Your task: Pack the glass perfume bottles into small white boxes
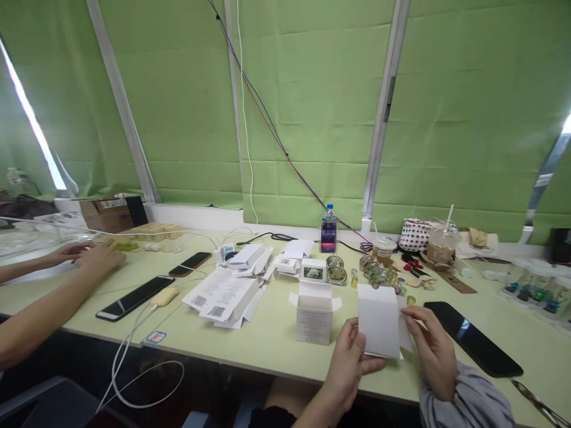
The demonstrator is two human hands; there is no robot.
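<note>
Together, the left hand (345,359) and right hand (432,342) held a white carton (378,321) over the near side of the pale surface (267,342), right of centre. The left fingers were closed on its lower left, thumb in front; the right fingers pinched a side flap (404,331). Just left stood an open box (314,321), with flat cartons (225,294) farther left. A black phone (473,340) lay to the right of the hands.
</note>
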